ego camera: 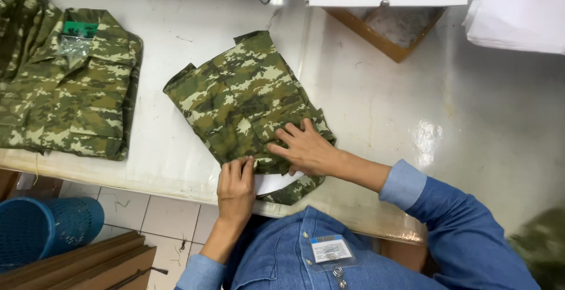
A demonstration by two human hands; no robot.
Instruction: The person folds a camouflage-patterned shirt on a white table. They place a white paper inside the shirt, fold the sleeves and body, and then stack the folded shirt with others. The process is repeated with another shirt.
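Both hands working a folded camo shirt at the table edge

Camo shirt (pixel 247 98) is lying mid-table, tilted toward 11 o'clock. Right hand (pixel 306 148) is pressing flat on its lower corner, fingers spread wide. Left hand (pixel 235 187) at 6 o'clock is pinching the hem over a white card (pixel 273 182). Stack of folded camo shirts (pixel 73 87) is sitting well apart at 9 o'clock.

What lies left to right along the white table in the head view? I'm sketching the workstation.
Folded camouflage shirt stack → camouflage garment under both hands → wooden tray → white fabric pile.
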